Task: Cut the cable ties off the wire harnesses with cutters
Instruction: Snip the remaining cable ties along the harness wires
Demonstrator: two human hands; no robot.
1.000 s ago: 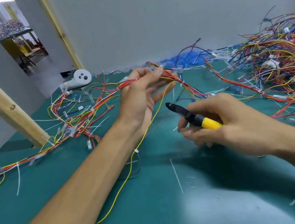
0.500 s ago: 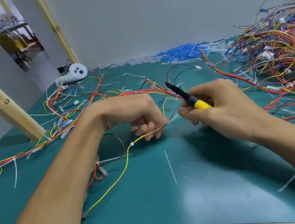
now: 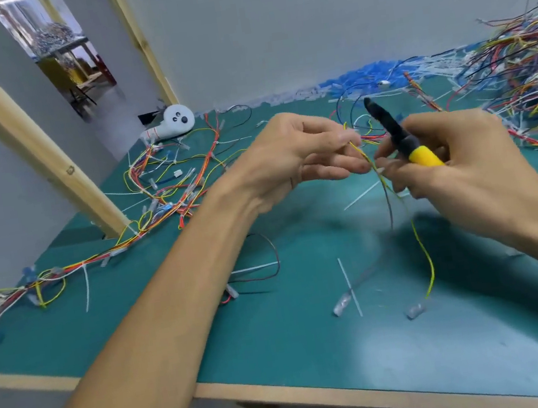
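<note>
My left hand (image 3: 302, 154) pinches a thin bundle of yellow and dark wires (image 3: 395, 200) above the green mat, and the loose ends hang down to the mat with clear connectors at their tips. My right hand (image 3: 462, 162) grips the cutters (image 3: 400, 137) by the yellow and black handle, jaws pointing up and away, just right of the pinched wires. A spread-out wire harness (image 3: 169, 190) with white cable ties lies on the mat to the left. A big tangle of harnesses (image 3: 527, 81) is piled at the right.
Cut white cable ties (image 3: 350, 285) and clear connectors lie scattered on the green mat (image 3: 279, 334). A white controller (image 3: 170, 126) sits at the back left by a wooden post (image 3: 26, 134). Blue and white scraps (image 3: 363, 76) line the back wall. The table's wooden edge runs along the front.
My left hand rose off the mat and lifted the yellow wire bundle up beside the cutters. My right hand shifted slightly right, cutters still upright. The view moved closer.
</note>
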